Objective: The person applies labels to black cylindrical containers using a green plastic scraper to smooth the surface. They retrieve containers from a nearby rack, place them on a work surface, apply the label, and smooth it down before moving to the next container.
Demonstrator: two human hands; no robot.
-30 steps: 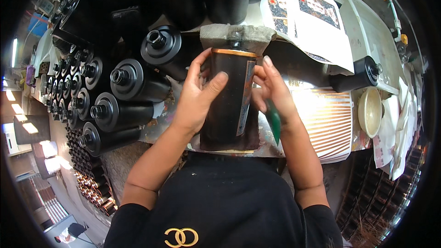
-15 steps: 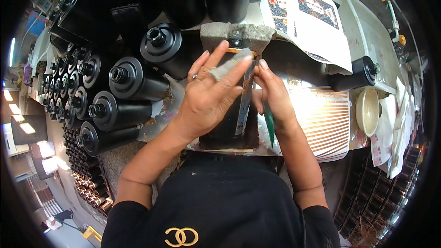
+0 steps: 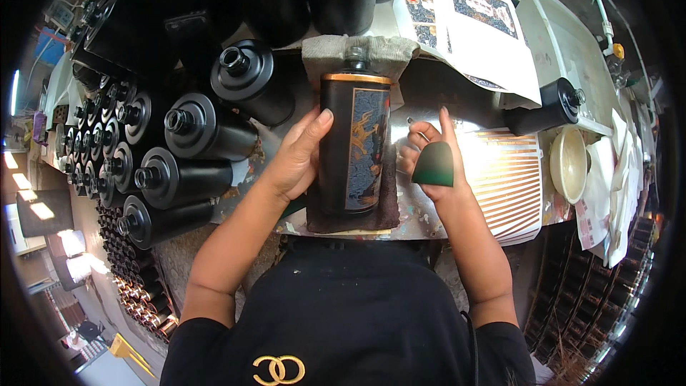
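A black bottle (image 3: 336, 150) lies with its neck away from me, on a dark cloth pad (image 3: 389, 207). It has a gold band at the shoulder and a blue-grey picture panel with gold figures. Under its neck is a grey folded cloth (image 3: 314, 53). My left hand (image 3: 294, 157) holds the bottle's left side, thumb on the edge, other fingers hidden. Just right of the bottle, not touching it, my right hand (image 3: 444, 150) grips a flat green scraper (image 3: 434, 164) against the palm, with fingers half curled. Something dark green (image 3: 294, 206) shows below my left hand.
Many black bottles (image 3: 189, 125) crowd the left, with taller dark ones at the back. Printed sheets (image 3: 486, 36) lie back right, near another lying bottle (image 3: 547, 107). Striped gold strips on a sheet (image 3: 504, 186) and a cream bowl (image 3: 569, 164) are at the right.
My left hand has come down from the bottle's neck to its left side; the grey rag it held is out of sight. My right hand has moved right, turning the scraper's flat face up.
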